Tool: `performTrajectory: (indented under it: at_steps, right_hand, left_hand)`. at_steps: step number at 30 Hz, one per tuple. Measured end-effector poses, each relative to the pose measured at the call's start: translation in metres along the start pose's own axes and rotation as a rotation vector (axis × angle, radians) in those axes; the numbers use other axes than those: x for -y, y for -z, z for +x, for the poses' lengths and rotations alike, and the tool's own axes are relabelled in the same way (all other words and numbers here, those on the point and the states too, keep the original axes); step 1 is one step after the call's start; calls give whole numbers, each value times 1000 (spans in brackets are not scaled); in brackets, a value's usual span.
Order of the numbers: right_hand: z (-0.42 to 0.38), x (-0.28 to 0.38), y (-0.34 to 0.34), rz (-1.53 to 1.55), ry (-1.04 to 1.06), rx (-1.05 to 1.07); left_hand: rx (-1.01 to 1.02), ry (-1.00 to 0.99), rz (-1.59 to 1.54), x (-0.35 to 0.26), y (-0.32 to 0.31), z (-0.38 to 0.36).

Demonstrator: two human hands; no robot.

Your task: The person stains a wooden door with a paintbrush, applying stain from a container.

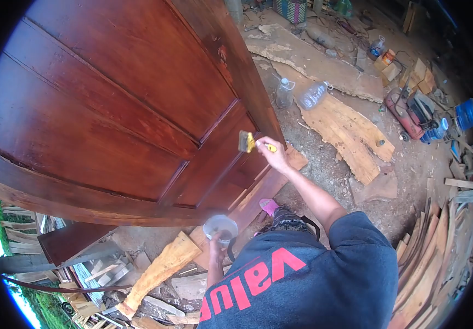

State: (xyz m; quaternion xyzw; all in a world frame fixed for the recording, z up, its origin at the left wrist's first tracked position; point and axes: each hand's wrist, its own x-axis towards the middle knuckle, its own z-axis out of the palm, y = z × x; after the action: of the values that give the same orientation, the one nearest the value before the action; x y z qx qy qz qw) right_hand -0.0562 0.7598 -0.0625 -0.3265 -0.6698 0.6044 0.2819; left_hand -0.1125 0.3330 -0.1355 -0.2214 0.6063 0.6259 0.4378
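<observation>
A yellow-handled paintbrush (246,142) is held in my right hand (274,154), its bristles pointing left in front of the lower part of a large reddish-brown panelled wooden door (138,98). Whether the bristles touch the wood, I cannot tell. Lower down, near the door's bottom edge, my left hand (215,248) grips a round, translucent plastic container (220,227). Its contents are hard to make out.
Clear plastic jugs (313,95) and rough wood slabs (346,129) lie on the dirt floor at the right. Blue bottles (468,114) and a red machine (404,112) stand beyond. Planks (423,268) are stacked at lower right; wood scraps (157,268) lie at lower left.
</observation>
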Motion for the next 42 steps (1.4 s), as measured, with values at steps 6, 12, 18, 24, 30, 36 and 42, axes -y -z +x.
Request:
performTrajectory:
  at_steps: [6,12,18,24,30,36,42]
  right_hand:
    - [33,-26,-23,-155,223,-514]
    - [-54,-18,-87,-388,591,580]
    - [-7,-35,-26,-375,429,-204]
    - [5,-44,-31,-408,290,-621]
    - [-157,-55,-226,-181,492,158]
    - [-221,-82,-263,-348,754,780]
    - [-80,-81,-105,-287,429,-322]
  left_hand:
    - [44,4,-24,25,8,-4]
    - [59,229,-16,57,33,-8]
    - [123,122,-69,44,64,-27]
    - [-23,156,35,24,110,-55]
    - [-37,44,-76,49,180,-64]
    - [-90,-28,-75,56,218,-90]
    - [-56,-19,-57,69,239,-83]
